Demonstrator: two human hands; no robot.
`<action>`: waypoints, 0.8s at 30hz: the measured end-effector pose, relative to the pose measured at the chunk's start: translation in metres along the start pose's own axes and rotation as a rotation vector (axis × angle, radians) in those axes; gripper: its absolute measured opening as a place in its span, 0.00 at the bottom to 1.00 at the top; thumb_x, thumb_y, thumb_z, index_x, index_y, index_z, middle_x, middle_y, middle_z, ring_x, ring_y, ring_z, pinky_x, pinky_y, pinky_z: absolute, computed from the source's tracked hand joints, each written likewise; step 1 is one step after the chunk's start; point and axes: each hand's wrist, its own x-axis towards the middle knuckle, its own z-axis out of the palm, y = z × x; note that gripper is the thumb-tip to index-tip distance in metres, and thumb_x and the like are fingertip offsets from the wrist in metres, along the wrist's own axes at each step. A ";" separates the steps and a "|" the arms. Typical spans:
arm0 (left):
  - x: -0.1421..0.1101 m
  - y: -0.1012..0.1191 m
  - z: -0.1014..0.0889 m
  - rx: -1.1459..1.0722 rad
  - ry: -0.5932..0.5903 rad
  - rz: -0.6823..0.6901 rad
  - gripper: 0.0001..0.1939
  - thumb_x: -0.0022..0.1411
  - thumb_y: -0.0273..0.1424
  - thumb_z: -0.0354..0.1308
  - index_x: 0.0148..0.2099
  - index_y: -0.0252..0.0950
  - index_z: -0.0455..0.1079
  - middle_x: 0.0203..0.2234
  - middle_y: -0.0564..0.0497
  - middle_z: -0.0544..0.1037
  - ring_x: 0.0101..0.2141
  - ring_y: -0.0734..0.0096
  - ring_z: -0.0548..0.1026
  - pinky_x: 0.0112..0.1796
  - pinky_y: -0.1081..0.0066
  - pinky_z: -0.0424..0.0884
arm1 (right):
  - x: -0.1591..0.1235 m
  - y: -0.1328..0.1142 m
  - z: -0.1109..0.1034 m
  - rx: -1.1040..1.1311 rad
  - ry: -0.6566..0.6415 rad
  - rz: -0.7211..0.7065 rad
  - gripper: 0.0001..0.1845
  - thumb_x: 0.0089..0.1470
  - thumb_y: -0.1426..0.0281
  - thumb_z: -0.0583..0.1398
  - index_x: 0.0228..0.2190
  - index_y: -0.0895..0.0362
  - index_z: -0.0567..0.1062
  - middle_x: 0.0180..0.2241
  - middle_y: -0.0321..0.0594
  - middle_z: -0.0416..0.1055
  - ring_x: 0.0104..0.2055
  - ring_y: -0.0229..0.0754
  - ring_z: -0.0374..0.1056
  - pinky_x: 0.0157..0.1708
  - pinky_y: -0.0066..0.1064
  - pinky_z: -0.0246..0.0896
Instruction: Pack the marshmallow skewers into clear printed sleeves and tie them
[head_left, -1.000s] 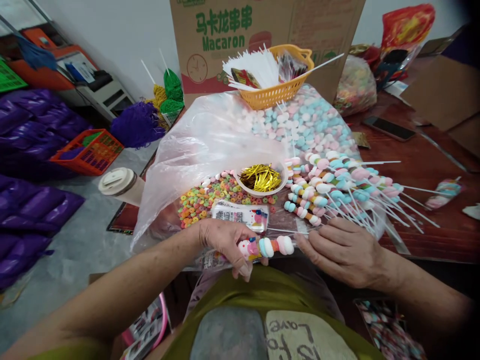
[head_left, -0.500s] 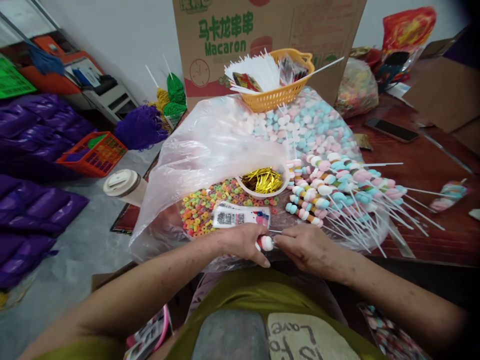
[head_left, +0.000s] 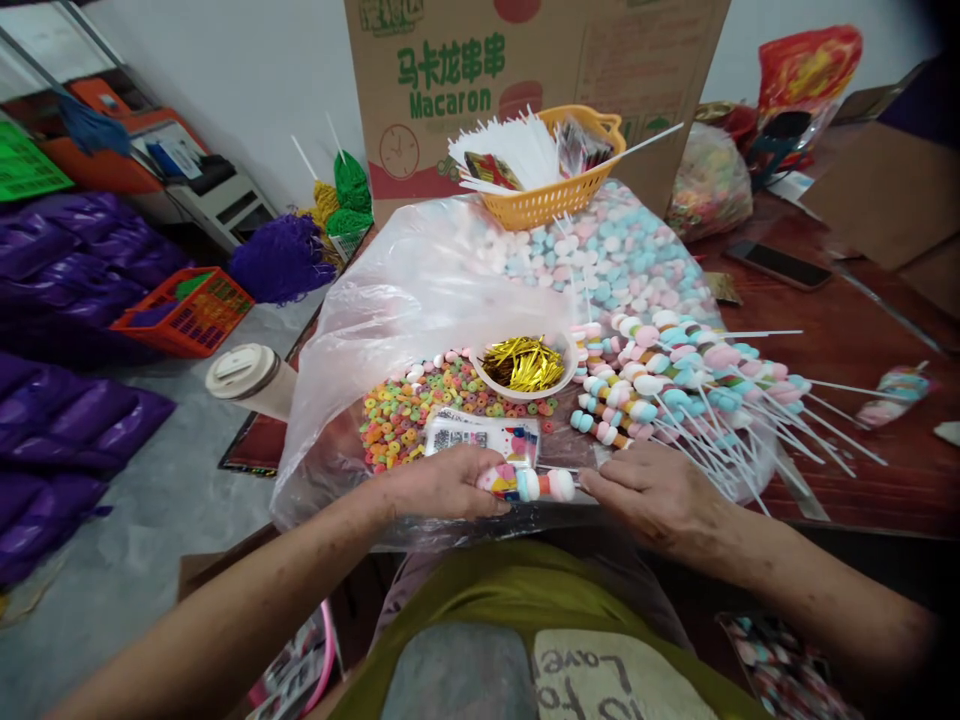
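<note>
My left hand [head_left: 457,482] is closed around the left part of a marshmallow skewer [head_left: 541,485], where clear printed wrapping shows over the pink and white pieces. The fingers of my right hand [head_left: 652,495] pinch at the skewer's right end, by its stick; the exact grip is partly hidden. Just beyond lies a stack of printed bags [head_left: 480,437]. Behind that stands a white bowl [head_left: 489,383] of gold twist ties [head_left: 523,364]. Several unwrapped marshmallow skewers [head_left: 675,370] are piled to the right, with their sticks pointing right and toward me.
Colourful cereal rings [head_left: 401,425] and loose marshmallows [head_left: 600,245] lie on plastic sheeting [head_left: 382,290]. A yellow basket [head_left: 540,205] holds white sticks and packets before a cardboard box [head_left: 547,60]. A lidded cup [head_left: 251,380] stands left; a phone [head_left: 778,262] lies right.
My hands have moved apart, the left one leftward and the right one rightward. More of the skewer and its printed wrapping now shows between them.
</note>
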 end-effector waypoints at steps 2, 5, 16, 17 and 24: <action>-0.001 0.002 -0.002 -0.134 0.007 0.001 0.08 0.53 0.31 0.54 0.37 0.34 0.64 0.24 0.57 0.67 0.26 0.76 0.64 0.28 0.78 0.61 | 0.002 -0.002 -0.004 -0.082 -0.015 0.019 0.14 0.54 0.78 0.49 0.41 0.59 0.69 0.23 0.38 0.66 0.24 0.39 0.58 0.26 0.31 0.46; 0.000 0.008 -0.001 -0.086 0.080 0.050 0.09 0.52 0.30 0.55 0.38 0.34 0.66 0.26 0.57 0.69 0.27 0.76 0.65 0.29 0.79 0.61 | 0.010 -0.008 -0.010 -0.191 -0.138 0.079 0.24 0.52 0.77 0.51 0.52 0.57 0.60 0.28 0.39 0.68 0.27 0.41 0.62 0.27 0.32 0.47; 0.004 0.009 0.004 0.251 0.172 0.057 0.12 0.49 0.32 0.59 0.38 0.36 0.69 0.25 0.57 0.71 0.27 0.74 0.68 0.28 0.78 0.60 | 0.017 -0.014 -0.013 -0.060 -0.228 0.006 0.28 0.50 0.79 0.52 0.53 0.54 0.58 0.23 0.33 0.65 0.22 0.35 0.59 0.22 0.29 0.40; 0.004 0.010 0.004 0.277 0.157 0.045 0.12 0.49 0.32 0.59 0.38 0.36 0.69 0.24 0.57 0.71 0.27 0.74 0.68 0.27 0.78 0.60 | 0.018 -0.014 -0.013 -0.040 -0.240 0.002 0.27 0.50 0.78 0.52 0.53 0.54 0.59 0.23 0.33 0.66 0.22 0.35 0.59 0.21 0.28 0.40; 0.014 0.004 0.012 0.315 0.153 0.035 0.10 0.50 0.32 0.56 0.37 0.35 0.70 0.24 0.56 0.72 0.26 0.72 0.68 0.27 0.77 0.61 | 0.029 -0.023 -0.009 -0.110 -0.354 0.013 0.31 0.46 0.78 0.55 0.54 0.53 0.59 0.22 0.34 0.67 0.18 0.35 0.58 0.20 0.29 0.36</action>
